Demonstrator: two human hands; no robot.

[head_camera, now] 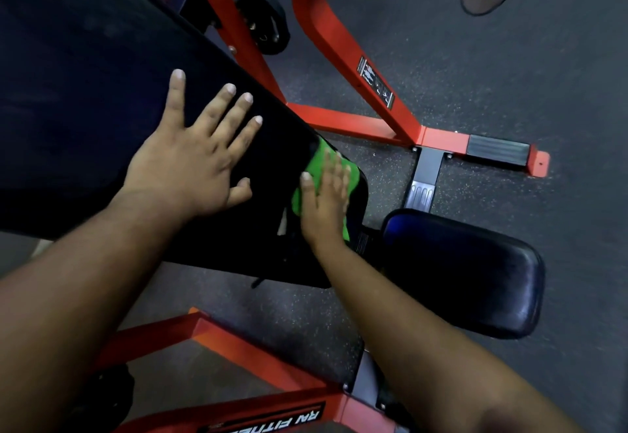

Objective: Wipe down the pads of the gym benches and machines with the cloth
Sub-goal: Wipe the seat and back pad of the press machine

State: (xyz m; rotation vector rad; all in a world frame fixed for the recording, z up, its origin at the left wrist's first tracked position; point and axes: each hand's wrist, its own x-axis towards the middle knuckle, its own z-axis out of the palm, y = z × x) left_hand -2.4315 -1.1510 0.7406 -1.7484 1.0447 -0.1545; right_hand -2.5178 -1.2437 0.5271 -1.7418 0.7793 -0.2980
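My left hand (190,164) lies flat on the long black back pad (102,109), fingers spread and straight — its grip released, holding nothing. My right hand (324,201) presses the green cloth (314,169) against the pad's lower end with straight fingers, the grip likewise released — the cloth is pinned under my palm, not clutched. The black seat pad (475,276) sits just beyond, over the red frame (339,58) on the speckled floor (509,75).
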